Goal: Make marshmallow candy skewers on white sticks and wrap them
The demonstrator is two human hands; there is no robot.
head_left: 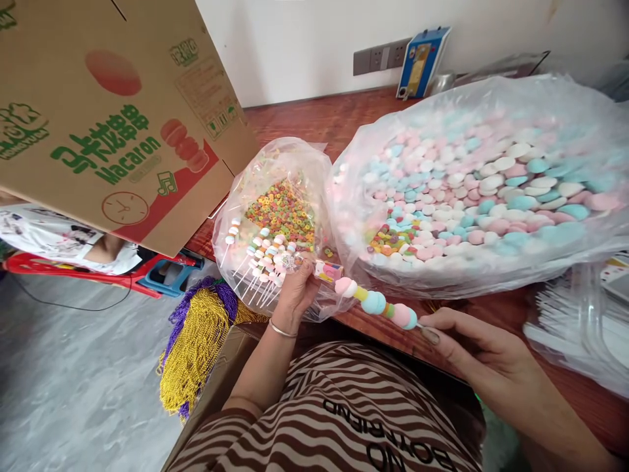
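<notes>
My right hand (472, 344) pinches the stick end of a candy skewer (374, 303), threaded with pink and blue marshmallow-like balls and small yellow, green and orange pieces. The skewer's far tip meets a small printed plastic wrapper (328, 270), which my left hand (299, 290) grips between thumb and fingers. Just beyond my left hand is a clear plastic bag (236, 190) of small coloured ring candies (282, 210). Several finished skewers (265, 259) lie in that bag, white sticks toward me.
A large clear bag (496, 275) of pastel candies fills the table's right side, with white sticks (555, 314) in plastic nearby. A tall cardboard box (162, 78) stands left. Gold and purple bead strands (196, 347) hang below. A blue device (423, 62) leans by the wall.
</notes>
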